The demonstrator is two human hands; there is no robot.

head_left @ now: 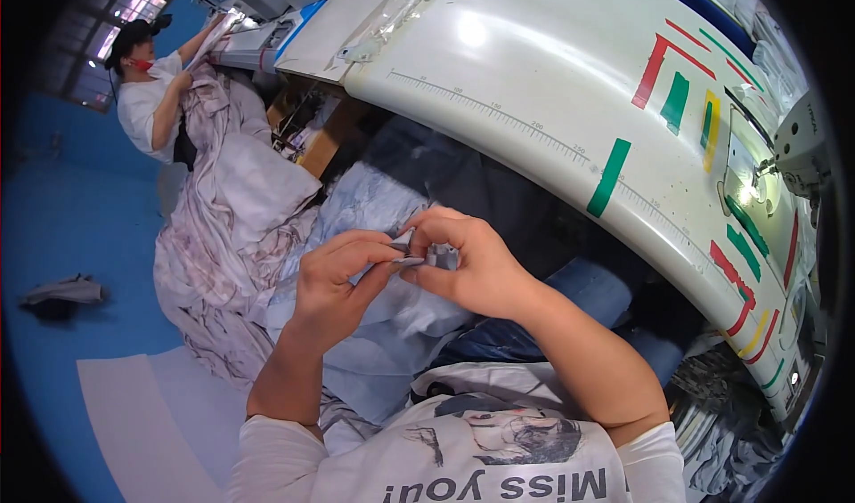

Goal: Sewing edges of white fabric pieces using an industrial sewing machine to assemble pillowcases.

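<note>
Both my hands meet above my lap, pinching the edge of a light grey piece of fabric (408, 261). My left hand (340, 280) is closed, thumb and fingertips together on the cloth. Opposite it, my right hand (469, 261) curls its index finger and thumb around the same bit of fabric. Much of the held part is hidden by my fingers. Pale blue-grey cloth (365, 205) lies beneath and beyond my hands, across my lap.
A white sewing table (499, 67) with ruler marks and coloured tape stretches ahead and right; a sewing machine head (797, 151) stands at its right. Far left, another person (147, 93) handles cloth at a machine. A large heap of pale patterned fabric (223, 263) hangs between us.
</note>
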